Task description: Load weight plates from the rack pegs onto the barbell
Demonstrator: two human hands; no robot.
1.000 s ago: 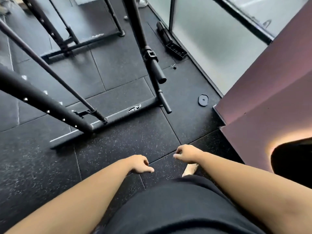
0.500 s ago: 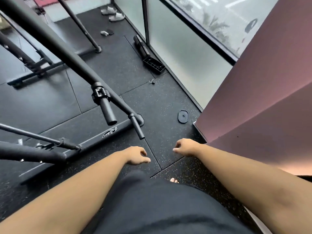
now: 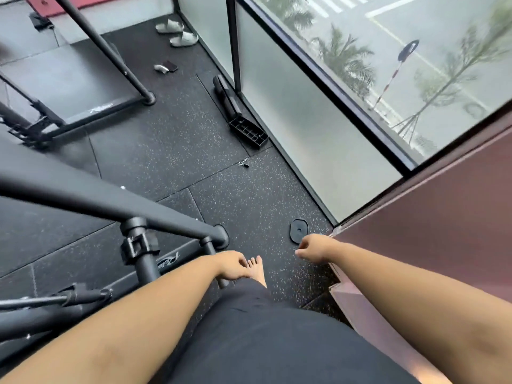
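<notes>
A small black weight plate (image 3: 298,230) lies flat on the rubber floor beside the glass wall. My right hand (image 3: 314,248) hangs just below and right of it, fingers loosely curled, holding nothing. My left hand (image 3: 231,265) hangs lower left, also loosely curled and empty, above my bare foot (image 3: 257,270). The black rack (image 3: 116,202) crosses the left side; a bare peg with a collar (image 3: 140,252) sticks out from it near my left forearm. No barbell sleeve shows clearly.
A pink wall block (image 3: 432,245) stands close on the right. A black ribbed foot piece (image 3: 243,128) and a small clip (image 3: 243,162) lie by the glass wall (image 3: 304,128). Sandals (image 3: 177,31) sit at the back. A second rack frame (image 3: 110,51) stands behind.
The view has swung forward and to the right along the glass wall. The floor plate now lies close to my right hand. Both hands stay empty and loosely curled.
</notes>
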